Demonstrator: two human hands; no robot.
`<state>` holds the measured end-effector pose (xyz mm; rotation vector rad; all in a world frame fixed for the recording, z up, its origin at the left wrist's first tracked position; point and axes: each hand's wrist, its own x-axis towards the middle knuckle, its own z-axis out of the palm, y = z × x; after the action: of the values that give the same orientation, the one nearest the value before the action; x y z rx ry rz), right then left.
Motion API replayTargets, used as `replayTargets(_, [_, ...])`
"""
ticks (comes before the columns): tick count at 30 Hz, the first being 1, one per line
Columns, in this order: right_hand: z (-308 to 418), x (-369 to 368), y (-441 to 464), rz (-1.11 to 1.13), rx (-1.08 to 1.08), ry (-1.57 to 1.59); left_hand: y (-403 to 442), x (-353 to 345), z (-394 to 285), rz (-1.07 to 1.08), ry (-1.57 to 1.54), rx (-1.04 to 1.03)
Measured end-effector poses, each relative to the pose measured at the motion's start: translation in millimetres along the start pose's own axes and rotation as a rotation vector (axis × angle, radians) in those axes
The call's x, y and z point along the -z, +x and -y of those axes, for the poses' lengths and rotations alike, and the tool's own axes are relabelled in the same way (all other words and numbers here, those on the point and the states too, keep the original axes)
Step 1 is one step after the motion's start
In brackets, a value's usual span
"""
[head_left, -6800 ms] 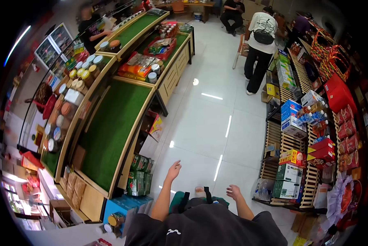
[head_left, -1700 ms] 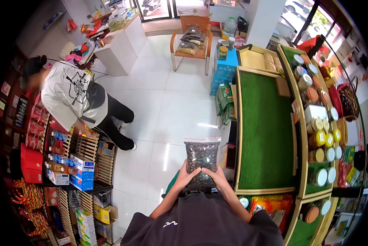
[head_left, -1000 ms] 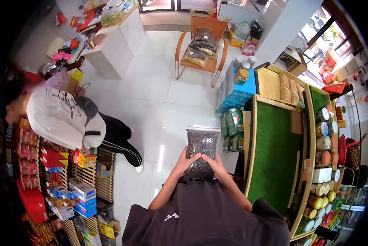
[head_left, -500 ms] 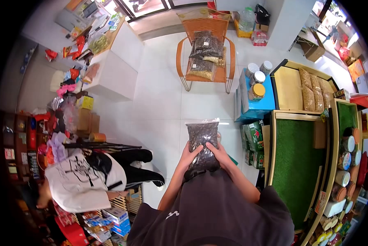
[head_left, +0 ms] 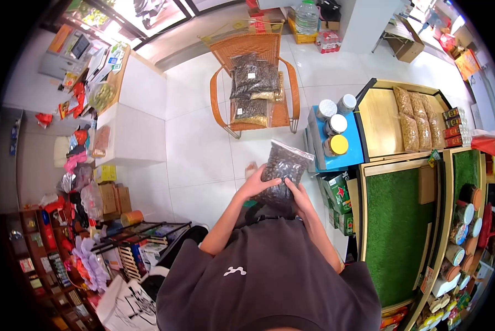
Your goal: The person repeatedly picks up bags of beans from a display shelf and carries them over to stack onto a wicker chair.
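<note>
A clear zip-top bag [head_left: 285, 165] full of small dark pieces is held in front of my chest, its top edge leaning to the right. My left hand [head_left: 254, 186] grips the bag's left side, thumb across the front. On the lower right side, my right hand [head_left: 299, 199] is closed round it, its thumb also on the front. The fingers behind the bag are hidden. Ahead stands an orange woven armchair [head_left: 248, 45]. Similar dark bags [head_left: 254, 76] lie piled on its seat, with bags of paler contents partly beneath them.
Lidded jars [head_left: 336, 144] stand on a blue box [head_left: 317, 117] to the right. Beside it is a wooden display case [head_left: 375, 132] holding bags of tan pieces [head_left: 422, 131]. A white counter [head_left: 134, 129] stands at left. Part of a person in a white shirt [head_left: 127, 309] shows at lower left.
The bag has gone from nearly upright to tilted right, with both hands still on it. The view has turned, and the person in white now appears lower, nearer the bottom left edge.
</note>
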<state>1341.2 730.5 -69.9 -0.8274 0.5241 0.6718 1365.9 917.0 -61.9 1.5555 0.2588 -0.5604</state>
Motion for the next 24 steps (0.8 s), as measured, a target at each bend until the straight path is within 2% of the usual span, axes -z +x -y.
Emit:
replayTargets(2, [2.4,-7.8,23.8,-0.001,-0.056,0.032,36.3,29.5,-15.3,0.113,0.47,-0.141])
replayTargets(3, [-6.2,-10.1,47.1,-0.036,-0.063,0.065,57.8,43.4,-18.7,0.13,0.474,-0.137])
replayTargets(6, [-6.2,-41.2,115.5,-0.047,-0.067,0.21,131.6,97.6,-22.3,0.263,0.767,-0.217])
replayTargets(7, [-7.9,-49.5,146.0,-0.018,-0.053,0.254,150.0,113.1,-43.7,0.349,0.692,-0.126])
replayTargets(10, [-18.6,-71.6,237.9,0.017,-0.017,0.374,218.8,161.2,-57.3,0.423,0.691,-0.007])
replayTargets(11, [-22.0,-81.9,265.5,-0.014,0.001,0.412,255.1,182.3,-30.1,0.397,0.763,-0.187])
replayTargets(12, [-21.3,-93.2,293.8,-0.042,0.02,0.45,286.1,200.7,-18.0,0.425,0.872,-0.198])
replayTargets(13, [-20.4,-102.3,323.5,-0.009,0.035,0.521,320.3,216.6,-10.2,0.409,0.972,-0.165])
replayTargets(16, [-39.4,-108.6,418.6,-0.176,0.039,0.626,386.9,241.5,8.4,0.431,1.144,0.017])
replayTargets(18, [-60.7,-100.4,476.2,-0.258,0.084,0.685,412.4,250.8,18.3,0.461,1.343,-0.087])
replayTargets(20, [-68.2,-97.5,514.8,-0.34,0.107,0.555,419.7,257.3,32.9,0.472,1.335,-0.11])
replayTargets(22, [-77.1,-109.0,521.3,-0.297,0.124,0.582,409.5,263.2,52.9,0.468,1.329,-0.126])
replayTargets(24, [-62.7,-122.0,521.6,-0.401,0.069,0.544,406.7,270.8,62.0,0.29,1.232,-0.311])
